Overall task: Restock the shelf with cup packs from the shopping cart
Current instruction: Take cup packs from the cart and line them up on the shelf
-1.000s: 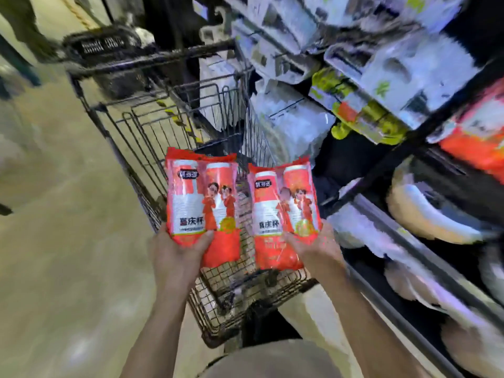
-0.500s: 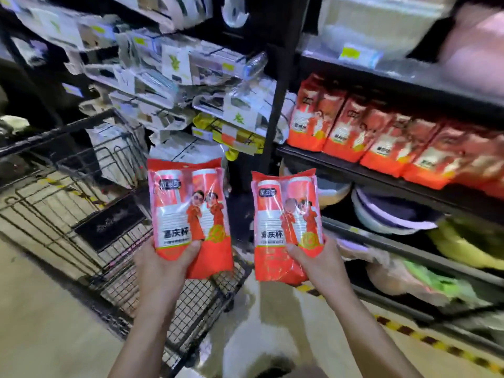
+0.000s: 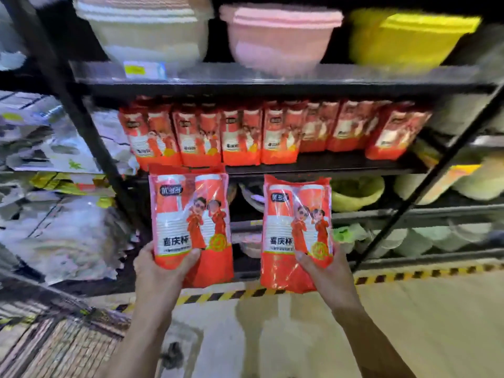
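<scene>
Your left hand [image 3: 159,271] gripped the left cup pack [image 3: 188,222] low, fingers [image 3: 189,258] curled round it. Your right hand [image 3: 328,274] gripped the right cup pack [image 3: 294,230] likewise; both packs stood upright.

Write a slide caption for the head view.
Left hand grips one cup pack, right hand a second pack, before the shelf of matching packs.

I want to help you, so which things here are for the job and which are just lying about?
For the job: left hand, right hand, left cup pack, right cup pack, shelved cup packs, shelf, cart.
Just lying about: white bowl, pink bowl, yellow tub, green bowl.
</scene>
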### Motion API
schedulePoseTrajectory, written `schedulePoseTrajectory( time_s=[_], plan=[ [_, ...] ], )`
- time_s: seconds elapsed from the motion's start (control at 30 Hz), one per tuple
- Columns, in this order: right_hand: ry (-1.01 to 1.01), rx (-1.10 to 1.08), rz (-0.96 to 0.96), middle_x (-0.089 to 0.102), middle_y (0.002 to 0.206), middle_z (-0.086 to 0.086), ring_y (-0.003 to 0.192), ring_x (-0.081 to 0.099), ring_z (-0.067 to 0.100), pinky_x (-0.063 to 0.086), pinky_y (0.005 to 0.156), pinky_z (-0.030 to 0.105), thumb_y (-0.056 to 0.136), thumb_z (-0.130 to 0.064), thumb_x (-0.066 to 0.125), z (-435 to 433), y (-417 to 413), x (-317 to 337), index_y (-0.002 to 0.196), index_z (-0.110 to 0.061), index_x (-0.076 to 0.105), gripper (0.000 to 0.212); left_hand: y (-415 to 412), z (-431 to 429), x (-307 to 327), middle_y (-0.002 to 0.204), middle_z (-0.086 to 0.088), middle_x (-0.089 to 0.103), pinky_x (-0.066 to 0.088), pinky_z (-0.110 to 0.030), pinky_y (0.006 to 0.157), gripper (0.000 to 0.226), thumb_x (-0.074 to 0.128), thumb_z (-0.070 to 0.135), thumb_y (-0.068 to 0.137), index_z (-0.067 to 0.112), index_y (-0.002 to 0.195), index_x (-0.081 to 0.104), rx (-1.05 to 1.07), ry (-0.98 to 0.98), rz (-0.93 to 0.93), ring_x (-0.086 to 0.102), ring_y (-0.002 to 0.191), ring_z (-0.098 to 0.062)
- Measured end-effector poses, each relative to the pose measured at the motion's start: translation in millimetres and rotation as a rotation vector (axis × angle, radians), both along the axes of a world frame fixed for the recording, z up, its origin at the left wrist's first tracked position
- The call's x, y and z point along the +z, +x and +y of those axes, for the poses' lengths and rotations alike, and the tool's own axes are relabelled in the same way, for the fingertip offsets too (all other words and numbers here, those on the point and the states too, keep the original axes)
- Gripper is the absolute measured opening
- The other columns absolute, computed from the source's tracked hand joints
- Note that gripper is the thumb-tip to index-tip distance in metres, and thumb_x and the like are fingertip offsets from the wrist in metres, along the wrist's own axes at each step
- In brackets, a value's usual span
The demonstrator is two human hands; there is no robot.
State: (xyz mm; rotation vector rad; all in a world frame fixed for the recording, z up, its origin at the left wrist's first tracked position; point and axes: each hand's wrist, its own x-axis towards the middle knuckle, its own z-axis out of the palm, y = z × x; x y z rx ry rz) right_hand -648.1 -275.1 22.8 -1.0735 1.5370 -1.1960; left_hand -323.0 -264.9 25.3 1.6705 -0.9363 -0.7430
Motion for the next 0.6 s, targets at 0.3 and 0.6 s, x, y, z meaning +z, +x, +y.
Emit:
schedulePoseTrajectory(
  time_s=[0.3, 0.6],
  plan=[
    [0.012, -0.202, -0.059, 0.077, 0.119, -0.005, 0.103, 0.077, 0.016, 0.065, 0.088, 0.045, 0.065, -0.052, 0.092, -36.5, -170.3, -13.7, 0.138, -0.027, 0.057, 0.085, -185.9, -85.9, 6.1, 0.124, 0.003, 0.07, 0.064, -0.05, 0.084, 0.079, 0.092, 0.066, 0.046, 0.047, 0.115, 0.058, -0.168, -0.024, 0.129, 0.073, 0.106, -0.019],
    [-0.012, -0.288, -0.017, 0.068, 0.125, -0.008, 0.106, 0.074, 0.014, 0.066, 0.084, 0.042, 0.059, -0.066, 0.093, -99.6, -246.4, -7.0, 0.141, -0.029, 0.047, 0.1, -276.2, -175.1, 10.6, 0.139, -0.007, 0.061, 0.058, -0.054, 0.1, 0.102, 0.092, 0.062, 0.052, 0.026, 0.14, 0.054, -0.29, -0.045, 0.111, 0.065, 0.122, -0.026]
  ],
)
